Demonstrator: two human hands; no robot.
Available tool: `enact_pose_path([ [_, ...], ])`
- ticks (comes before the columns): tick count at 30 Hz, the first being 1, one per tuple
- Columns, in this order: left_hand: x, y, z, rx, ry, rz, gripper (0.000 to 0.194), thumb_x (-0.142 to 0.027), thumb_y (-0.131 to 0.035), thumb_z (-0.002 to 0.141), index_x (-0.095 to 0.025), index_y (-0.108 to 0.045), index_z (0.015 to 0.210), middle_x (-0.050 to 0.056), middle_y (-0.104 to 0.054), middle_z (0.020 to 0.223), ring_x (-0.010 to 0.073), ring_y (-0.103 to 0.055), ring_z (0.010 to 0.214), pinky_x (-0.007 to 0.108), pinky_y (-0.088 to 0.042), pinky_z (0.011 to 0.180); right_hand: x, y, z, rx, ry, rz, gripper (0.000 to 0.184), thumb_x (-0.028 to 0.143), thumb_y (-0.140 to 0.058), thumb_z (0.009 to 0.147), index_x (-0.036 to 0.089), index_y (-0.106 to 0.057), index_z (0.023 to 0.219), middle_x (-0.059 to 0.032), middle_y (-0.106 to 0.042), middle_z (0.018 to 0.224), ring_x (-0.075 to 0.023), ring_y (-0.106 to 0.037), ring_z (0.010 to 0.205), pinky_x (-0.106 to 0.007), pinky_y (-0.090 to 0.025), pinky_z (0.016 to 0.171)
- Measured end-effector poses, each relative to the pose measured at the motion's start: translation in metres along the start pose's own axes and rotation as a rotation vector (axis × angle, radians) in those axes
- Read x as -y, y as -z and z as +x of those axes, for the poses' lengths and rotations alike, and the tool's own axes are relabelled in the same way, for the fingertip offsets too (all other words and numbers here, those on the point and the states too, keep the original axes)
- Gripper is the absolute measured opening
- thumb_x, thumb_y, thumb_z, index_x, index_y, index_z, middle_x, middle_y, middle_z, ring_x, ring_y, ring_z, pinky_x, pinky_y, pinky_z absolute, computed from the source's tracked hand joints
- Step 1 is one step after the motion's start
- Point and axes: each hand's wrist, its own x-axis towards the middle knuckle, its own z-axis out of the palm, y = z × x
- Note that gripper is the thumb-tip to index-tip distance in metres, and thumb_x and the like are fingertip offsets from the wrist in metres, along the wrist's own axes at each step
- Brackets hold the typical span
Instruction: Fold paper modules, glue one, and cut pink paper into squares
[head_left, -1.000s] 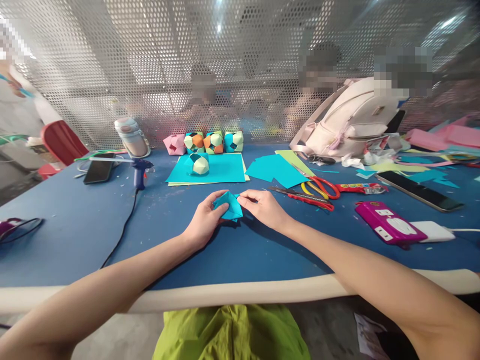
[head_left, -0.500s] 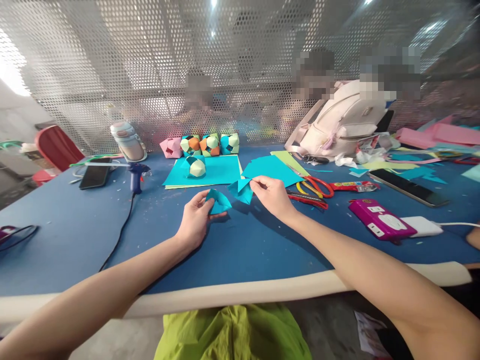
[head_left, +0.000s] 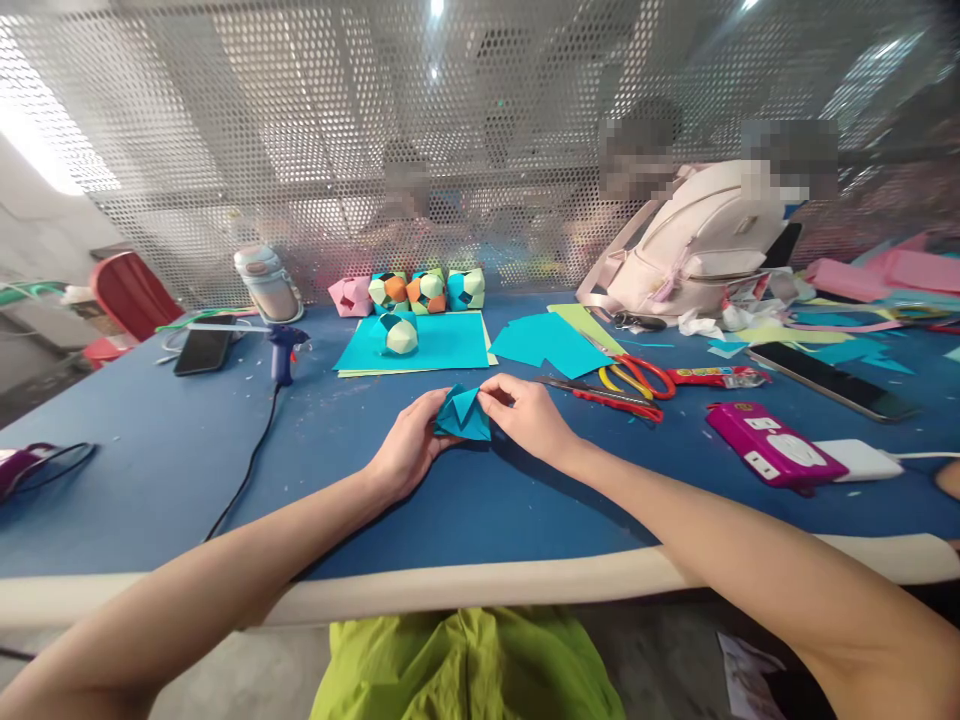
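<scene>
Two folded blue paper pieces [head_left: 463,414] meet between my hands above the middle of the table. My left hand [head_left: 412,435] is closed around the left side of one piece, fingers underneath. With thumb and forefinger, my right hand [head_left: 525,412] pinches the upper right edge of the other piece, which lies over the first. Just behind them, a partly built ball of blue and pale green paper [head_left: 400,336] rests on blue sheets [head_left: 450,345]. More blue sheets [head_left: 551,342] lie to the right of those.
Several finished paper balls [head_left: 409,291] line the back. Left are a glue gun [head_left: 283,352], a phone [head_left: 202,346] and a bottle [head_left: 264,282]. Right are scissors [head_left: 637,375], a red cutter [head_left: 616,398], a purple power strip [head_left: 776,443], another phone [head_left: 829,380] and a backpack [head_left: 697,245].
The two blue paper pieces were apart and now overlap. My right hand has come lower and closer to my left. The view has shifted slightly.
</scene>
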Motion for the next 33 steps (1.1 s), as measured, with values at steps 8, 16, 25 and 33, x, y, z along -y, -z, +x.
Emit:
enact_pose_path([
  [8,0.0041,0.0037,0.0003,-0.070,-0.031,0.161,0.036,-0.028,-0.078,0.058,-0.014,-0.064,0.088,0.001,-0.065,0.078,0.0116,-0.058,0.067,0.025,-0.050,0.064,0.0010,-0.0053,-0.0032,-0.020,0.057,-0.052,0.014,0.027,-0.053,0.083,0.019,-0.061,0.075,-0.0035,-0.068,0.073,-0.0158,-0.061,0.066,-0.026,-0.045,0.062],
  [16,0.0063,0.0043,0.0015,-0.089,-0.045,0.178,0.031,-0.027,-0.076,0.059,-0.015,-0.065,0.084,-0.001,-0.064,0.074,0.0106,-0.056,0.062,0.024,-0.047,0.060,0.0014,-0.0072,-0.0058,-0.005,0.120,-0.062,0.015,0.025,-0.054,0.084,0.019,-0.063,0.073,-0.0030,-0.065,0.072,-0.0149,-0.059,0.066,-0.026,-0.044,0.061],
  [25,0.0080,0.0052,0.0014,-0.082,-0.069,0.172,0.027,-0.027,-0.075,0.061,-0.016,-0.056,0.077,-0.003,-0.059,0.068,0.0093,-0.053,0.060,0.021,-0.043,0.056,0.0011,-0.0084,-0.0053,-0.025,0.057,-0.075,0.010,0.025,-0.057,0.082,0.020,-0.063,0.076,-0.0039,-0.068,0.075,-0.0166,-0.062,0.069,-0.028,-0.046,0.064],
  [33,0.0084,0.0040,0.0013,-0.068,-0.068,0.132,0.027,-0.025,-0.074,0.061,-0.017,-0.050,0.072,-0.006,-0.053,0.058,0.0066,-0.047,0.052,0.019,-0.036,0.051,0.0038,-0.0062,-0.0055,-0.039,0.024,-0.122,0.007,0.025,-0.057,0.080,0.021,-0.060,0.074,-0.0022,-0.068,0.070,-0.0166,-0.062,0.064,-0.029,-0.045,0.065],
])
